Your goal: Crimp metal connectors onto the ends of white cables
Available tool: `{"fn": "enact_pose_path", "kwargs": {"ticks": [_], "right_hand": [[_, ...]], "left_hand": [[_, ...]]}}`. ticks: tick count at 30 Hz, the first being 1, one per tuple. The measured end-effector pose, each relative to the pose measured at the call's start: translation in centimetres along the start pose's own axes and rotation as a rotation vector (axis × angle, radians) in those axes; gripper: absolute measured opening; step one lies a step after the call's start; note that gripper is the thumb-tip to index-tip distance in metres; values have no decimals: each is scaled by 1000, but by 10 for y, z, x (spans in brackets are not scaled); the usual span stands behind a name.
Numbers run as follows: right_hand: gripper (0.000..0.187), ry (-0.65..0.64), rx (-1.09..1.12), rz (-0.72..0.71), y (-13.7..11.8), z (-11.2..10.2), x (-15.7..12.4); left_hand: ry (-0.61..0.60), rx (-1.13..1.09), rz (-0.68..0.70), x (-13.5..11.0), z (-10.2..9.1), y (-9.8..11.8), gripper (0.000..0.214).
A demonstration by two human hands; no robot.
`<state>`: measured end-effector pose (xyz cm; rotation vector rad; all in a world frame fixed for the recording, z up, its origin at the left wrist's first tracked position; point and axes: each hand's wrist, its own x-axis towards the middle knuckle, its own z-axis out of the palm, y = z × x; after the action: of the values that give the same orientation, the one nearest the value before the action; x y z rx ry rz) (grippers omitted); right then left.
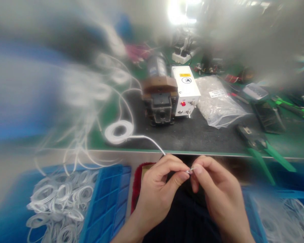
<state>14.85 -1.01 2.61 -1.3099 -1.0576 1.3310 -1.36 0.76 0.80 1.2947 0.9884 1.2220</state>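
Observation:
My left hand (164, 182) pinches the end of a white cable (154, 142) between thumb and forefinger, just below the bench edge. From there the cable runs back over the edge to its coil (119, 132), which lies on the black mat. Close beside it, my right hand (212, 189) is closed, thumb against forefinger, on the fine wire tip (191, 169) sticking out of the cable end. The fingertips of both hands nearly meet. Detail at the tip is too small to make out.
A machine (160, 98) with a white control box (186, 89) stands on the mat. Right of it lie a clear bag (218, 101) and green-handled pliers (266, 148). Blue crates of coiled cables (63, 199) flank me; more cables (83, 94) heap at left.

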Motion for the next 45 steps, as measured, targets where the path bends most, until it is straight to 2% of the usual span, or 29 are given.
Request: {"fn": "enact_pose_path", "kwargs": {"ticks": [2,4,14,20,25,29,32,37,41,45], "right_hand": [[26,-46,141,84,6,0,1],[24,-55,172,89,9,-1,2],[19,136,-140,-133,-6,5,0],[18,153,-338,-262,-6,5,-2],[19,130,-356,-316,2,4,-5],[7,201,-358,-357,-1,1,-4],[11,236,-374,-413,-6,-1,-3],[17,186,-411,-461,-9,1,-1],[15,175,-420,-440,-10,3,-1],[16,183,-385,-288,-9,4,-1]], "left_hand": [[11,1,7,1,0,0,11],[25,-4,2,1,0,-1,11],[59,11,-16,0,2,-5,9],[84,47,2,1,2,-2,9],[113,78,11,1,3,-2,8],[105,89,22,1,4,-2,8],[101,103,24,0,4,-2,8],[89,116,27,0,5,-1,10],[75,117,22,0,3,-1,10],[60,86,0,-2,0,-6,8]]}}
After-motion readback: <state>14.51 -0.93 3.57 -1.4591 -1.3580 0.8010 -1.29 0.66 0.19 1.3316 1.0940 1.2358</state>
